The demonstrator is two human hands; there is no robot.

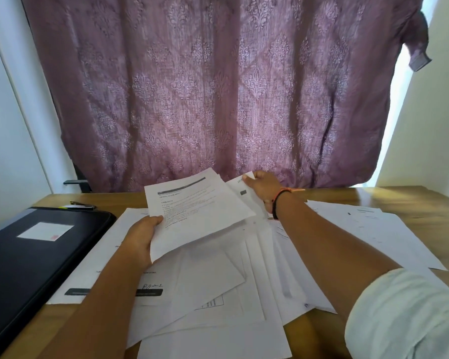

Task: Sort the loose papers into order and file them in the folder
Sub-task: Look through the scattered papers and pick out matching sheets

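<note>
Gripping a raised sheaf of printed white sheets (197,211), left hand (140,237) curls round its edge; right hand (263,189) apparently pinches another white sheet (240,189) near the far edge of the wooden desk (399,196). Flat black folder (36,255): left edge.

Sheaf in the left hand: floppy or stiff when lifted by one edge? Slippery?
Probably floppy: the sheaf, which the left hand grips at one edge, is thin printed paper. Likely light, as one hand carries it. Its sheets are fanned at the far edge, so they may well slide apart.
</note>
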